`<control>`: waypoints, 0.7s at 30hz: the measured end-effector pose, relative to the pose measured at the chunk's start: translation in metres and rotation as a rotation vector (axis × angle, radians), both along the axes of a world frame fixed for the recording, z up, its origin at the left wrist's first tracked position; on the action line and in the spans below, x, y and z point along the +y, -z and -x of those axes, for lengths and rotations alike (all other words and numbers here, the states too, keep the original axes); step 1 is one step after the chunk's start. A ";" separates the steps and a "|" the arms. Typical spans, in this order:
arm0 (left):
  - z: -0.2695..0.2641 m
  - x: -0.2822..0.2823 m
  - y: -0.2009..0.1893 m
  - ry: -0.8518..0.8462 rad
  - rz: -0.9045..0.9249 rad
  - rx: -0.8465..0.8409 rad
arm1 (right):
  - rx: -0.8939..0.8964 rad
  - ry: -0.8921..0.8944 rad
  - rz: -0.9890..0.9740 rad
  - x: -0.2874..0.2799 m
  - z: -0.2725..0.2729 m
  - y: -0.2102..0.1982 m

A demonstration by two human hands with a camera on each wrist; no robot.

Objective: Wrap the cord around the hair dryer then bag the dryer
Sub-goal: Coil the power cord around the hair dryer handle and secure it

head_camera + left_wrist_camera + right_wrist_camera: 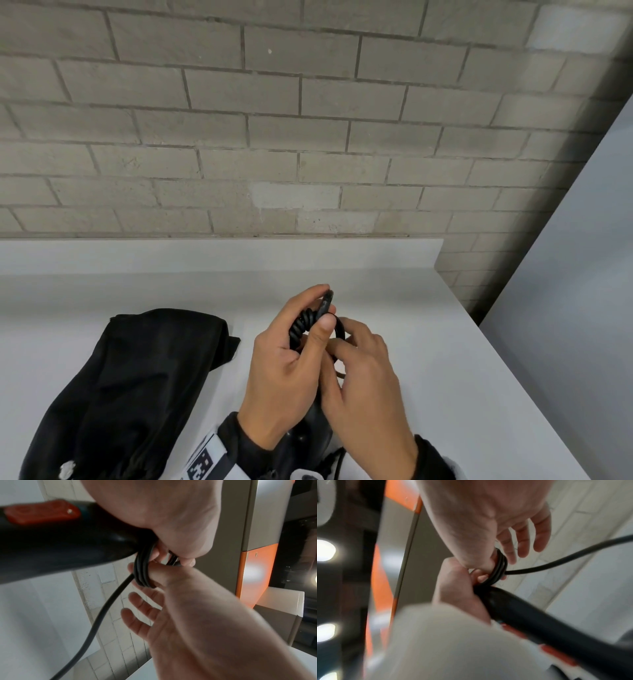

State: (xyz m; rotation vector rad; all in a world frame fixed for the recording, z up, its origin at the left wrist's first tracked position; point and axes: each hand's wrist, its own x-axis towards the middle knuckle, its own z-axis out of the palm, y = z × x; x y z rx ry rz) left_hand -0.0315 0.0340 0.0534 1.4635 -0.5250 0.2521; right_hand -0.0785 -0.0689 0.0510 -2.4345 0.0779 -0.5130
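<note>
My left hand grips the handle of the black hair dryer above the white table, thumb pressed on the coiled black cord. The dryer carries a red switch. Several cord loops sit at the handle's end. My right hand is just right of the left one, one digit hooked through the loops and the other fingers straight. A loose length of cord trails away from the loops. Most of the dryer body is hidden under my hands.
A black fabric bag lies flat on the white table, left of my hands. A brick wall rises behind the table. The table's right edge runs diagonally beside a pale panel.
</note>
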 end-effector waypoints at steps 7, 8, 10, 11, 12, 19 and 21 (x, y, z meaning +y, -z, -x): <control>-0.002 -0.003 0.003 -0.063 -0.153 -0.168 | 0.221 -0.092 -0.778 -0.009 0.005 -0.029; -0.002 -0.003 0.003 -0.067 -0.146 -0.170 | 0.246 -0.118 -0.843 -0.012 0.007 -0.032; -0.002 -0.003 0.002 -0.059 -0.121 -0.148 | 0.302 -0.167 -0.965 -0.018 0.011 -0.038; -0.002 -0.003 0.002 -0.050 -0.109 -0.128 | 0.332 -0.190 -0.998 -0.019 0.012 -0.040; -0.001 -0.004 0.002 -0.043 -0.103 -0.110 | 0.358 -0.213 -1.023 -0.020 0.012 -0.040; -0.004 -0.005 0.001 -0.030 -0.090 -0.077 | 0.362 -0.297 -0.869 -0.035 0.028 -0.053; -0.006 -0.005 0.000 -0.022 -0.096 -0.074 | 0.241 -0.171 -0.528 -0.037 0.033 -0.048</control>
